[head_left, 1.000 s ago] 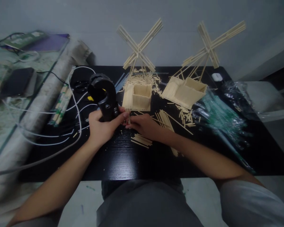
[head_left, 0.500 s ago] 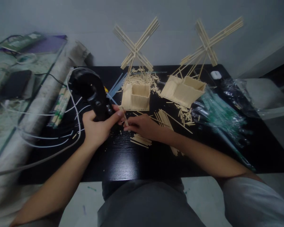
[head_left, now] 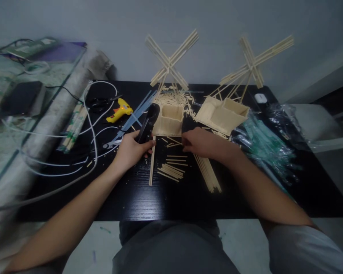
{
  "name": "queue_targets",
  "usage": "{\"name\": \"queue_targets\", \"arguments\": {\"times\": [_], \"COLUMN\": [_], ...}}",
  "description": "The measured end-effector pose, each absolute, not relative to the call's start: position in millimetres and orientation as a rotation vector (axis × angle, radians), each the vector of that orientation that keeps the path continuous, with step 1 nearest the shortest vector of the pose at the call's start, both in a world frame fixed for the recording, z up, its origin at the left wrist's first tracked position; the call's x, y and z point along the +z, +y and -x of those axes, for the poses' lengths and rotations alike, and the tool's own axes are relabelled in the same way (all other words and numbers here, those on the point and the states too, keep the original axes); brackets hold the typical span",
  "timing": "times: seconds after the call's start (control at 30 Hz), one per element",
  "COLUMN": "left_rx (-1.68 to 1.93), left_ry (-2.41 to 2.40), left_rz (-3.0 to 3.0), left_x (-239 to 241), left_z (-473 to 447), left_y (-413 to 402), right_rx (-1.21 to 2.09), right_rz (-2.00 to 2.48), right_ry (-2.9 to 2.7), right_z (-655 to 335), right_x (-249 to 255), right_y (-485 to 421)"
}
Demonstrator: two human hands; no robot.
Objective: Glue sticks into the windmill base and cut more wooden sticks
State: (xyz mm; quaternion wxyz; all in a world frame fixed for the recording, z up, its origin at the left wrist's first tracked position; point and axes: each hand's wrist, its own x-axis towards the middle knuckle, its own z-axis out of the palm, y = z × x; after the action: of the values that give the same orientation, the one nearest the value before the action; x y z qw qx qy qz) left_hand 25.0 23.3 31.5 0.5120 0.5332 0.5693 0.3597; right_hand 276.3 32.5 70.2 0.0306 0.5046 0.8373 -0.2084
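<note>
My left hand (head_left: 133, 148) is closed around a black hand tool (head_left: 148, 123) with a thick, curved body; its exact kind is unclear. Between that thumb and fingers runs a pair of thin wooden sticks (head_left: 151, 167), pointing down toward the table's front edge. My right hand (head_left: 200, 141) is curled with fingertips down at the far end of a bundle of long wooden sticks (head_left: 208, 173); whatever it pinches is hidden. Short cut sticks (head_left: 170, 172) lie between the hands. Just behind stands a wooden windmill model (head_left: 171, 123) with a box-shaped base.
A second windmill model (head_left: 214, 114) stands to the right. Clear and green plastic wrappers (head_left: 263, 140) lie beyond my right forearm. On the left are a yellow glue gun (head_left: 120, 110), white cables (head_left: 93, 129), and packed sticks (head_left: 74, 125). Stick offcuts (head_left: 171, 99) are heaped at the back.
My right hand has left the sticks by my left hand and moved right to the bundle. The black tool has tilted and moved right, uncovering the glue gun. More short sticks lie on the table.
</note>
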Motion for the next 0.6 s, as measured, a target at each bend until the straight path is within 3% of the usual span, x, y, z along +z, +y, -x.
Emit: {"name": "queue_targets", "arguments": {"times": [0.4,0.6], "left_rx": [0.693,0.683], "left_ry": [1.549,1.593], "left_rz": [-1.601,-1.737], "left_x": [19,20], "left_z": [-18,-14], "left_y": [25,25], "right_rx": [-0.462,-0.676], "right_rz": [-1.586,-1.593], "right_ry": [2.593,2.624], "right_z": [-266,-268], "right_x": [55,66], "right_y": [31,30]}}
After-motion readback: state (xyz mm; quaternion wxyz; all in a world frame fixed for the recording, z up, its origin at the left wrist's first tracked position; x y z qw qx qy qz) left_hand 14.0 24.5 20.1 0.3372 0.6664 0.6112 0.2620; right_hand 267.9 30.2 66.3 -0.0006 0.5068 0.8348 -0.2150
